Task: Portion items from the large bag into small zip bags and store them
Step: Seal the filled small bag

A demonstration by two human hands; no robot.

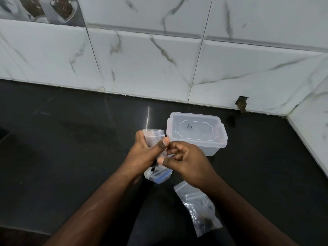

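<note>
My left hand (144, 151) grips a bunch of clear plastic bags: their tops (154, 133) stick up above my fingers, and a bag holding dark and blue items (158, 175) hangs below my palm. My right hand (184, 159) meets the left at the middle of the bunch, thumb and fingers pinching the plastic there. On the dark counter under my right forearm lies a larger clear zip bag (200, 208) with small dark items in it. Just behind my hands stands a clear plastic storage box (196, 133) with its lid on.
The black counter (71, 148) runs back to a white marble-tiled wall (150, 64), which turns a corner at the right. A chipped hole (241, 103) shows at the base of the tiles behind the box.
</note>
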